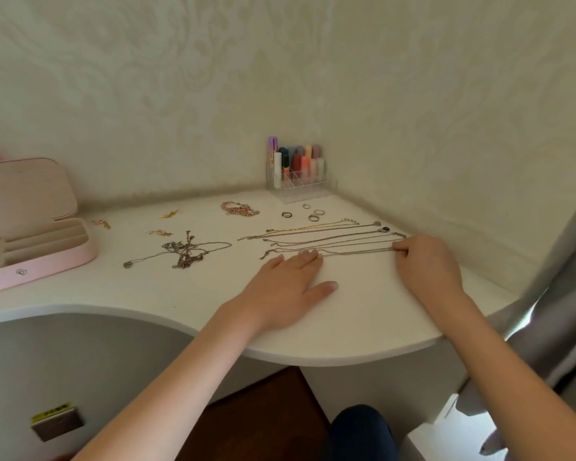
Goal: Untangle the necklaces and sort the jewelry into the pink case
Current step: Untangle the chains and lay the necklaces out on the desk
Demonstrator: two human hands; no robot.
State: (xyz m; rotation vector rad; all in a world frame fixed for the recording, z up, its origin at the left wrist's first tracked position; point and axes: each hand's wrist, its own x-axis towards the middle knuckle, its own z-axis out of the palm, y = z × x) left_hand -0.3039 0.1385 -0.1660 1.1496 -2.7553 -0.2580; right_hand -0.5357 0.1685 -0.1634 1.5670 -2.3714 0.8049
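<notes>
Hands on a white, smooth, matte table (363, 304) with a rounded front edge, set into a corner of pale damask-patterned wall; left hand (286, 281) lies flat, palm down, fingers straight and slightly spread, fingertips touching the nearest chain (350, 252) about midway along it; right hand (423, 261) has fingers curled, pinching the right end of that same chain against the table.

Straightened chains (313, 236) lie side by side in near-parallel rows just beyond the hands; fine metal links, one gold-toned, the others silver-toned; small pendants at the right ends, one dark and round.

Tangle (183, 252) of thin silver necklaces sits left of the rows, apart from them; knotted at the centre, loose strands running out left and right, a small round pendant at the left tip.

Rings (308, 212), several, small metal bands, lie behind the rows; pink-and-gold bracelets (240, 208) heaped left of them; small gold-toned pieces (160, 232), likely earrings, scattered farther left; detail too small to tell.

Case (47, 261), pink, rounded-rectangular, stands open at the far left, well apart from the hands; lid raised; cream interior with ridged ring rolls and long compartments; contents cannot be made out; snap stud on the front wall.

Organizer (300, 184), clear acrylic, gridded, in the back corner; holds upright cylindrical tubes in pink, orange, blue, purple.
</notes>
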